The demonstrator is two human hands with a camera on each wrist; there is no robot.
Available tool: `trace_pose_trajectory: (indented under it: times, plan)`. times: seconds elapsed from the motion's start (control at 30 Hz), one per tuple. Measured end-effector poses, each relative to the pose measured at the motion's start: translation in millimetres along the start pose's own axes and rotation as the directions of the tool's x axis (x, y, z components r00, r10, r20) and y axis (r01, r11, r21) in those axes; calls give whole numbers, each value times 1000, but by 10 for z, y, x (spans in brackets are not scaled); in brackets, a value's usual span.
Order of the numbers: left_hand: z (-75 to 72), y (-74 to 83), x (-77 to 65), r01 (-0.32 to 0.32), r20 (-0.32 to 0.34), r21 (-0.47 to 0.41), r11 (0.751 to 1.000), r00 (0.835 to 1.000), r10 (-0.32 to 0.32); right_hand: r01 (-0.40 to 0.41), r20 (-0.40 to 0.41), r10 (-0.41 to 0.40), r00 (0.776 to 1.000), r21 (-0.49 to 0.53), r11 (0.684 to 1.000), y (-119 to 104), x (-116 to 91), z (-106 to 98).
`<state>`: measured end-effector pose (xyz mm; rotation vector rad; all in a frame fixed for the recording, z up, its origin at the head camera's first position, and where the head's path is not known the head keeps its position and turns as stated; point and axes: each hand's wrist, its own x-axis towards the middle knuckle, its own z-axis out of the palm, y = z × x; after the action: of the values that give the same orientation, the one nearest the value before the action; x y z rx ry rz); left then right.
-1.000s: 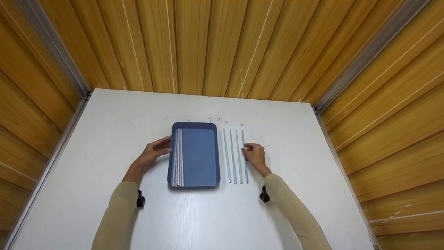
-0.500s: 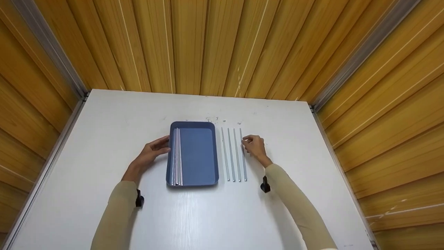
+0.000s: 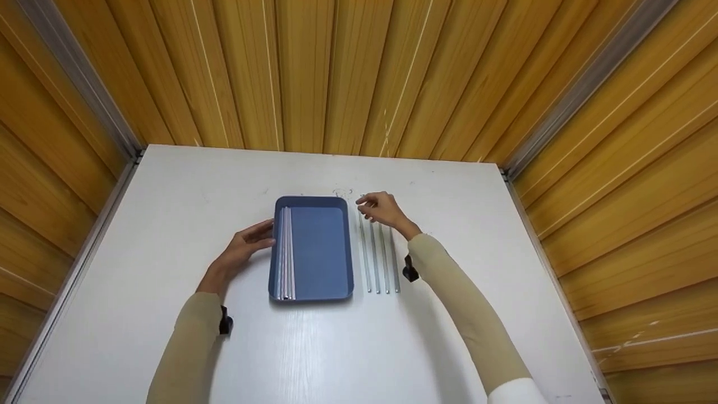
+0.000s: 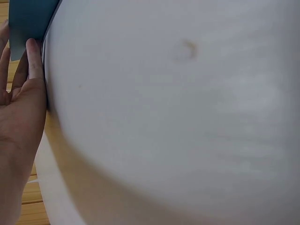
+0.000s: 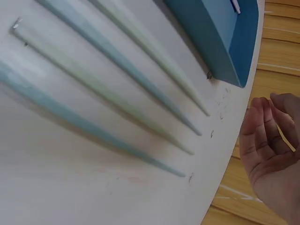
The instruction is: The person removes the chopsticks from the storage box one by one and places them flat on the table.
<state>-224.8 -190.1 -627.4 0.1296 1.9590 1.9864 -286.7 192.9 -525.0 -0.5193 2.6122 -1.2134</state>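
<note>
A blue rectangular tray (image 3: 322, 252) lies on the white table, with several pale pinkish-white rods (image 3: 286, 252) along its left side. My left hand (image 3: 241, 249) touches the tray's left wall with fairly straight fingers; the left wrist view shows the thumb (image 4: 33, 58) against the tray wall (image 4: 30, 21). Right of the tray, several thin pale blue and green rods (image 3: 374, 264) lie side by side with gaps between them. My right hand (image 3: 383, 209) hovers over their far ends, fingers loosely bent and holding nothing. In the right wrist view, this hand (image 5: 272, 136) appears apart from the rods (image 5: 140, 79).
The white table (image 3: 314, 353) reaches a wood-patterned wall (image 3: 308, 73) at the back, with similar walls on both sides. Small dark marks (image 3: 343, 192) dot the tabletop behind the tray. Each sleeve carries a small black device (image 3: 411, 270) at the wrist.
My right hand has left the rightmost rod and moved left and away from me, to above the leftmost rod's far end. The left hand and tray stay in place.
</note>
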Motion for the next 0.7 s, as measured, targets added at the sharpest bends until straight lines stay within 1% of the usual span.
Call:
trace_pose_trajectory:
  times: [0.13,0.27,0.37,0.47,0.57,0.63,0.7]
  plan:
    - [-3,5,12,2,-5,12,1000,1000,-2,6,126,1,992,-54,999,-224,167,91]
    - [-3,18,6,-1,0,-2,1000,1000,1,-38,244,57,968,-83,996,-424,292,197]
    - [-3,15,3,-3,1,-11,1000,1000,3,-61,300,87,950,-96,994,-523,348,335]
    - [-2,1,13,-7,6,-16,1000,1000,8,-62,331,94,939,-106,992,-571,382,526]
    - [-7,-10,22,-15,13,-11,1000,1000,15,-69,352,94,931,-82,994,-579,404,742]
    - [-8,-12,20,-15,8,-14,1000,1000,15,-80,359,97,928,-62,995,-579,408,886]
    - [-5,-10,14,-10,-1,-23,1000,1000,10,-87,353,101,930,-55,995,-581,407,1017]
